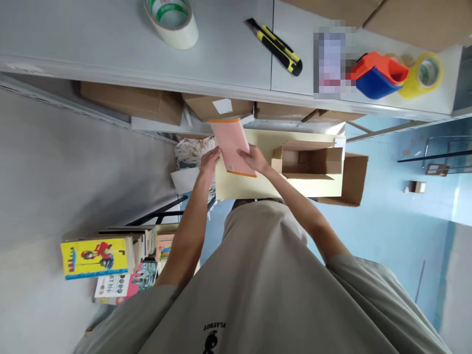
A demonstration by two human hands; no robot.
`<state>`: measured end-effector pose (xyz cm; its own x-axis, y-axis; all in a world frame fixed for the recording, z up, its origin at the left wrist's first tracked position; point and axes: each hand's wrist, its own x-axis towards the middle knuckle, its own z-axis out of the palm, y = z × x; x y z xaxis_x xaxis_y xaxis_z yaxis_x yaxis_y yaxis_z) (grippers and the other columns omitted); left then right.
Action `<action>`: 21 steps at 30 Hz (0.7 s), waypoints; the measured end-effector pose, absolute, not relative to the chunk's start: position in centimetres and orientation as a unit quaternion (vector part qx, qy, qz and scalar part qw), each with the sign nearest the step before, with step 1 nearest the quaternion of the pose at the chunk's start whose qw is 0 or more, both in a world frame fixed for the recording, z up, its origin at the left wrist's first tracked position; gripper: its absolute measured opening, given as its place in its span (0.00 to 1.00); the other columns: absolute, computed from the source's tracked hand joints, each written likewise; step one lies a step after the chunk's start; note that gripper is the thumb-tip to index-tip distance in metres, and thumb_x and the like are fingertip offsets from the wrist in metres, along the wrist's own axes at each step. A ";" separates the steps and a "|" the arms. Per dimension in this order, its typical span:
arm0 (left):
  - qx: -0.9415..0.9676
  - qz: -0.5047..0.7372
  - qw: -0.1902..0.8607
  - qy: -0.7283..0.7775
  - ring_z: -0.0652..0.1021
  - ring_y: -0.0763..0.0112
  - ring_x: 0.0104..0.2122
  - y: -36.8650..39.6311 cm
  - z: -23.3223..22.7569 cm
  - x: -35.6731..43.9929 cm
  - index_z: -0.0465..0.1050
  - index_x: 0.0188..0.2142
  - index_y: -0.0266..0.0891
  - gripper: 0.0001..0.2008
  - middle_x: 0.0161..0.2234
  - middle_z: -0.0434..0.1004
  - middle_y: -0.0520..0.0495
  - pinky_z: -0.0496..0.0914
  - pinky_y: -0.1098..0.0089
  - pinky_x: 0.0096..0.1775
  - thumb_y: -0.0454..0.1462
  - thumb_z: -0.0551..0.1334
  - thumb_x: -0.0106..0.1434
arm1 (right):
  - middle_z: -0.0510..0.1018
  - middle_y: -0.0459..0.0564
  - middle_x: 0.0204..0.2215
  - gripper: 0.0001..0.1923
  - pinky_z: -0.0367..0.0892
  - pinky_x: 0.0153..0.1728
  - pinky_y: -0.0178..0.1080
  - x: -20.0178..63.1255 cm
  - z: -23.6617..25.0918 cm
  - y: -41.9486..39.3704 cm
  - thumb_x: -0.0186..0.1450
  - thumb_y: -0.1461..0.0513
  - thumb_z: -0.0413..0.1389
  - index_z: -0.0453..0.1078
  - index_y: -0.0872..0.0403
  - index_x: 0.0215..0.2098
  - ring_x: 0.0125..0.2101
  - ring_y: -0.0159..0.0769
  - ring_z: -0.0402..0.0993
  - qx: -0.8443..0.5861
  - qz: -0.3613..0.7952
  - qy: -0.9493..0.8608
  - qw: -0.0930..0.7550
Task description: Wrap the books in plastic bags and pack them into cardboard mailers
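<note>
A thin pink book (236, 146) with orange edges is held up in front of me by both hands. My left hand (211, 161) grips its left side, and my right hand (255, 158) has the thumb across its right side. Beneath the book lies a pale yellow tabletop (254, 188). To the right of my right hand an open cardboard box (309, 161) stands on that surface with its flaps folded out.
A grey shelf (221, 54) crosses above, bearing a tape roll (180, 37), a utility knife (276, 46) and a tape dispenser (381, 76). Cardboard boxes (132, 101) sit under it. Stacked books (98, 256) stand at lower left; a larger box (356, 179) is at right.
</note>
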<state>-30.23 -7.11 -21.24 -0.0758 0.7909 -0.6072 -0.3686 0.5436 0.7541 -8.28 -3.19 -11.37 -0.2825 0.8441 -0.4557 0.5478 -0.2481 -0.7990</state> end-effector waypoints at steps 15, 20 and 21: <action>0.563 0.382 0.541 0.495 0.80 0.63 0.35 -1.8 -4.5 -16.4 0.79 0.28 0.41 0.26 0.27 0.78 0.50 0.73 0.66 0.39 0.58 0.78 0.68 | 0.88 0.61 0.59 0.43 0.87 0.59 0.59 13.6 -5.3 -8.7 0.61 0.29 0.74 0.80 0.49 0.57 0.63 0.61 0.85 -0.572 0.580 -0.405 0.414; 0.721 0.330 0.365 0.488 0.81 0.62 0.38 -1.0 1.5 -11.4 0.85 0.39 0.42 0.18 0.29 0.81 0.48 0.74 0.66 0.42 0.52 0.71 0.78 | 0.84 0.60 0.66 0.54 0.80 0.68 0.67 24.2 -1.7 -5.4 0.65 0.30 0.72 0.67 0.44 0.78 0.69 0.61 0.81 -0.574 0.415 -0.563 0.425; 0.738 0.317 0.343 0.487 0.83 0.61 0.40 -1.0 2.3 -10.2 0.87 0.44 0.42 0.16 0.32 0.85 0.46 0.74 0.66 0.45 0.51 0.69 0.80 | 0.82 0.61 0.68 0.56 0.78 0.71 0.69 25.9 -0.3 -4.6 0.67 0.31 0.71 0.61 0.43 0.83 0.71 0.61 0.79 -0.577 0.360 -0.609 0.408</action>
